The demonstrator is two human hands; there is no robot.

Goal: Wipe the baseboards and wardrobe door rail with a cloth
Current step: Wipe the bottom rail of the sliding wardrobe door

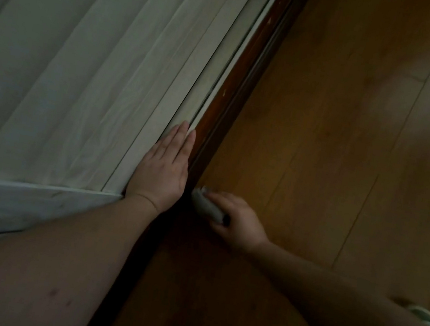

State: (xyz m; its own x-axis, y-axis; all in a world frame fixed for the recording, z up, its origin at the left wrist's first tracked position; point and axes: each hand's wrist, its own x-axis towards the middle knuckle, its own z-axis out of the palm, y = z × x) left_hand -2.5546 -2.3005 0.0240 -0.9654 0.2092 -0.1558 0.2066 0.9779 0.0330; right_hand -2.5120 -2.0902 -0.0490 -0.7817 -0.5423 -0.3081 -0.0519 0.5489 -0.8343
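Nearest to the camera is the bare left forearm, which reaches forward from the lower left corner. At its end the left hand (163,167) lies flat, fingers straight and together, and presses on the lower edge of the white wardrobe door (82,71); it holds nothing. Just beside its fingertips runs the dark brown door rail (238,82), which goes diagonally from the lower middle to the top of the picture. On the right of the rail is the wooden floor (340,126). The right hand (233,219) comes in from the lower right and its fingers are curled around a pale, bunched cloth (205,205). This cloth touches the floor close against the rail, just below the left hand.
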